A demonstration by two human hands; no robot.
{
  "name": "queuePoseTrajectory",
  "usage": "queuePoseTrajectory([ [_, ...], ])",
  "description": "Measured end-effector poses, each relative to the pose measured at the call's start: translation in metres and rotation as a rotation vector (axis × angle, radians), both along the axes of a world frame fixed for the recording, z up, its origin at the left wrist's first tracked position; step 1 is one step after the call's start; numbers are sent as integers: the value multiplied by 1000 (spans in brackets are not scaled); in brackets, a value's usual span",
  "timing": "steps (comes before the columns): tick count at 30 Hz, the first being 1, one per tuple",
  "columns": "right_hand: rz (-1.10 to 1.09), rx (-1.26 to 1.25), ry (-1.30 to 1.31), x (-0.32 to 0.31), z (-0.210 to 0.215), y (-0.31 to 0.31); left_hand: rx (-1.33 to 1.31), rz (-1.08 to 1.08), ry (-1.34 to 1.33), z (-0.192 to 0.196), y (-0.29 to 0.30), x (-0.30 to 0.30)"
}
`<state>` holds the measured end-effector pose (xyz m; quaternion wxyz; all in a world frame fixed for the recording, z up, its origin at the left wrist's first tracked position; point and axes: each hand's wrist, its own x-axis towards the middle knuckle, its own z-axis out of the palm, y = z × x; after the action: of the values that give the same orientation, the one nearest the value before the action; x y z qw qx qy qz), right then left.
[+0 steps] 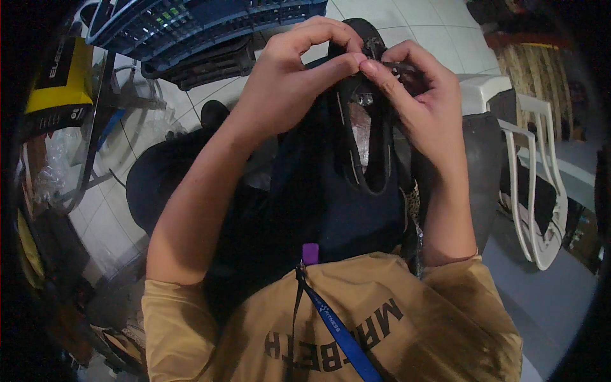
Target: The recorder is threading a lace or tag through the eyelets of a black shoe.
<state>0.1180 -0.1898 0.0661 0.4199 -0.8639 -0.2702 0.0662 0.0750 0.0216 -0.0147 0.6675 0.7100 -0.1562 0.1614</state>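
Observation:
Both hands are raised over my lap and meet on a black shoe (pixel 364 137), a low slip-on seen from above with its opening facing me. My left hand (pixel 289 79) pinches the shoe's upper near the toe between thumb and forefinger. My right hand (pixel 423 95) grips the same spot from the right, its fingertips touching those of the left, and pinches a small dark strap or trim piece (pixel 398 65). A small metal ornament (pixel 365 99) shows on the shoe just below the fingers. The toe end is partly hidden behind my fingers.
A blue plastic crate (pixel 210 22) lies at the upper left over a black one. A yellow and black box (pixel 60 79) and clear plastic wrap are at the far left. A white plastic chair (pixel 541 184) stands at the right. A blue lanyard (pixel 337 331) hangs over my tan shirt.

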Motion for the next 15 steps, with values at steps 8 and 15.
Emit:
queuePoseTrajectory([
  [8, 106, 172, -215, 4, -5, 2, 7, -103, 202, 16, 15, -2],
  [15, 103, 53, -266, 5, 1, 2, 109, -45, 119, 8, 12, 0],
])
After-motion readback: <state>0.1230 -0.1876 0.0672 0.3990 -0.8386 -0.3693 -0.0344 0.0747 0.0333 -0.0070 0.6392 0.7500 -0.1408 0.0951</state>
